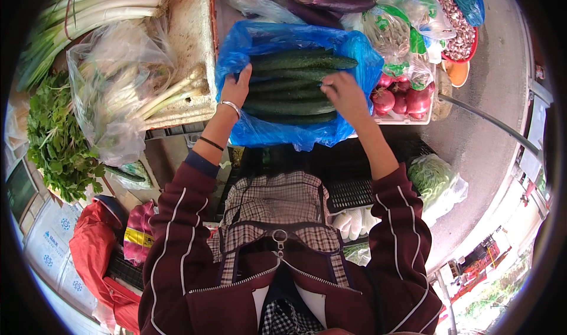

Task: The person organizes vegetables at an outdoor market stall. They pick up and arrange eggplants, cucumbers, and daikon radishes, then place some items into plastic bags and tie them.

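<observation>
Several long green cucumbers (290, 87) lie side by side in a box lined with a blue plastic bag (274, 136). My left hand (234, 89) grips the bag at the left side, by the cucumbers' ends. Its thumb shows on the inner side, while most of its fingers are hidden. Over the right ends of the cucumbers is my right hand (346, 95), slightly blurred with curled fingers. Whether those fingers pinch a cucumber is unclear.
Eggplants (328, 0) lie beyond the bag. Red onions (398, 98) and bagged produce (390, 36) stand at right. Leeks (106, 9) and a foam box (192, 29) are at left, above leafy greens (62, 135). Black crates (354, 193) sit below.
</observation>
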`<state>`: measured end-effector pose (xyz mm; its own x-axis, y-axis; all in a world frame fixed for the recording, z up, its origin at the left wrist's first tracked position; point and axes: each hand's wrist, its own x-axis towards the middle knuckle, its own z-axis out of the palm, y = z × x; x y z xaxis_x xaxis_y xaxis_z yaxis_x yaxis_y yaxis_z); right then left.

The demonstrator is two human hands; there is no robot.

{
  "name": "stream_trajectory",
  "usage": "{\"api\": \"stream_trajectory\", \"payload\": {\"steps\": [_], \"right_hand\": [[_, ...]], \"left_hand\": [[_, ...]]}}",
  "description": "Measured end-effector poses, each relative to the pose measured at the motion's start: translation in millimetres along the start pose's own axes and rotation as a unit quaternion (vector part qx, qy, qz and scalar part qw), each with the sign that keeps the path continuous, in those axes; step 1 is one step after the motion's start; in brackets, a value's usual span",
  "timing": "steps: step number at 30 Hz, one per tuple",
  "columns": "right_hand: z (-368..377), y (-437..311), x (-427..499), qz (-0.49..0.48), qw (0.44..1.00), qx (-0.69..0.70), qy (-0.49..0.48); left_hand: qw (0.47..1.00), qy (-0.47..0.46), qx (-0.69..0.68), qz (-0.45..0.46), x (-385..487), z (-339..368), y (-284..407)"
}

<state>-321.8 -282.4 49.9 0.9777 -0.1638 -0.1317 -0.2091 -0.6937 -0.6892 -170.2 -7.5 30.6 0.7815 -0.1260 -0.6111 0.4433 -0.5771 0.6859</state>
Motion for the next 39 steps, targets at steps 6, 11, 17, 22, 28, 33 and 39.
{"api": "stream_trajectory", "payload": {"steps": [6, 11, 17, 22, 28, 33, 39], "right_hand": [[-0.7, 36.9, 70.2, 0.032, 0.977, -0.203, -0.064], [16.1, 18.3, 53.5, 0.002, 0.971, -0.219, -0.094], [9.6, -2.4, 21.9, -0.027, 0.985, -0.135, -0.101], [1.7, -6.5, 28.4, -0.002, 0.980, -0.063, -0.190], [13.3, 11.5, 89.5, -0.054, 0.984, -0.149, -0.085], [41.1, -9.6, 97.9, -0.029, 0.961, -0.258, -0.095], [64.9, -37.2, 78.7, -0.051, 0.943, -0.243, -0.219]], "left_hand": [[0.959, -0.023, -0.251, -0.131, 22.4, 1.6, 74.7], [0.994, -0.055, -0.091, 0.014, 44.1, -8.0, 56.3], [0.829, -0.188, 0.447, 0.279, 43.7, -2.9, 24.2], [0.790, -0.222, 0.482, 0.308, 36.4, -3.9, 7.5], [0.838, -0.205, 0.388, 0.325, 1.4, -22.9, -9.0], [0.871, -0.162, 0.311, 0.345, -26.6, -33.2, -20.9], [0.854, -0.198, 0.311, 0.368, -42.0, -37.5, -41.8]]}}
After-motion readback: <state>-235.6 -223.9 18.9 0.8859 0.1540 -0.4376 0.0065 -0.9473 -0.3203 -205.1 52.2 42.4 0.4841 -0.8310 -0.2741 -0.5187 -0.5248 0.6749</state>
